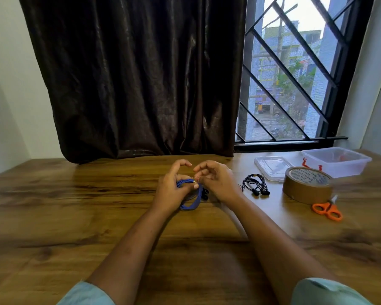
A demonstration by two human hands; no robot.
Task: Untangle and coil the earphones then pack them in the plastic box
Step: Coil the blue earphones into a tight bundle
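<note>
Nearest to me, 2 pale blue sleeves (86,293) frame the bottom edge, and both bare forearms reach forward over the wooden table (75,216). At mid-table the left hand (171,190) holds the blue earphones (190,204). Its lower fingers are curled round the coiled cord, and a loop hangs below the palm, just above the tabletop. The thumb and forefinger arch free above. The right hand (218,183) sits just beside it, fingers curled, its fingertips pinching the cord at a small gold-coloured tip. The dark earbuds poke out between the 2 hands.

To the right, a black pair of earphones (255,184) lies bundled on the wood. Beyond it is a roll of brown tape (307,186), with orange scissors (328,211) just beside the roll. Farther back, the clear lid (272,167) lies flat next to the open plastic box (337,160), and something red shows through the box wall. Behind everything hangs a dark curtain (136,73) beside a barred window (295,73).
</note>
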